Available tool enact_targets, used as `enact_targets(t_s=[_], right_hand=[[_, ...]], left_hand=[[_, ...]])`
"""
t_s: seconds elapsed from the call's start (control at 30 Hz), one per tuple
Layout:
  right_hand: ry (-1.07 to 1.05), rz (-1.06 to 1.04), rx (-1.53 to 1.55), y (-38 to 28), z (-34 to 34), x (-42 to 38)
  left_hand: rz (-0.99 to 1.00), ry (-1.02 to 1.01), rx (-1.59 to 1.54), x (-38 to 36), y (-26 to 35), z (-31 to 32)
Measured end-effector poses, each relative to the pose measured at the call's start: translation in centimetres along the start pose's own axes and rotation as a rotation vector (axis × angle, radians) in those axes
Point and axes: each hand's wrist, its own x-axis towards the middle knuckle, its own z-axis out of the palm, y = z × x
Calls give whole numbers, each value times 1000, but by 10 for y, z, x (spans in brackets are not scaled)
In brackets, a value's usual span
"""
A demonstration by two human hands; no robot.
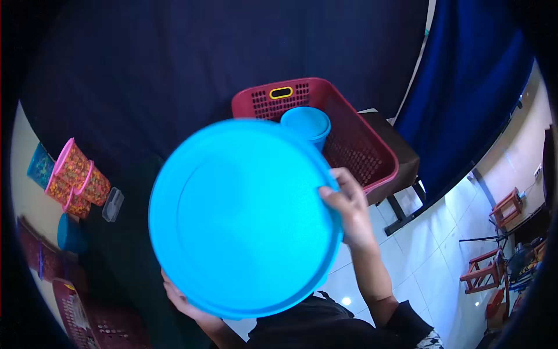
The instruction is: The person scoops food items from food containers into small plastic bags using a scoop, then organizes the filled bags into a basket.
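Note:
A large round blue lid (244, 215) faces me and fills the middle of the view; whether a tub sits beneath it is hidden. My right hand (351, 209) grips its right edge, thumb over the rim. At the lower left, my left hand (183, 299) supports the edge from below, with most of its fingers hidden. Just beyond the lid stands a maroon plastic basket (363, 142) with perforated sides and a yellow-rimmed handle hole. Inside the basket is a smaller blue lidded container (305, 123), partly covered by the big lid.
The basket rests on a dark-covered table (395, 139). To the left are several pink-rimmed tubs of colourful pieces (72, 163), a clear plastic box (113, 203), a blue container (68, 232) and another maroon basket (72, 308). Wooden stools (483, 272) stand right; dark curtains (174, 58) hang behind.

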Motion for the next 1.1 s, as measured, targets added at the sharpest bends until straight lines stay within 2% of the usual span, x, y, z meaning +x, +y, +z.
enact_targets(t_s=[0.03,0.1,0.17,0.27,0.3,0.4,0.63,0.8,0.9,0.97,1.1], right_hand=[[71,-6,48,-15,-16,-1],[209,-93,102,-40,-43,-3],[308,-148,163,-55,-67,4],[341,-202,302,-68,-96,18],[289,-274,280,-72,-104,22],[345,-368,389,-72,-125,40],[251,-360,420,-85,-142,127],[236,-335,392,-75,-162,185],[271,-321,356,-69,-170,207],[298,-321,329,-66,-183,222],[306,-349,339,-65,-211,259]], left_hand=[[-85,-20,-85,7,-16,-5],[-53,-190,7,8,-26,17],[-125,-257,-31,10,-36,39],[-146,-299,-30,16,-53,59],[-143,-305,-25,20,-60,65],[-135,-278,42,33,-77,88],[-107,-292,15,70,-127,126],[-26,-243,219,89,-143,143],[-74,-194,307,95,-154,142],[-222,-252,402,97,-156,141],[-208,-295,572,88,-158,148]])
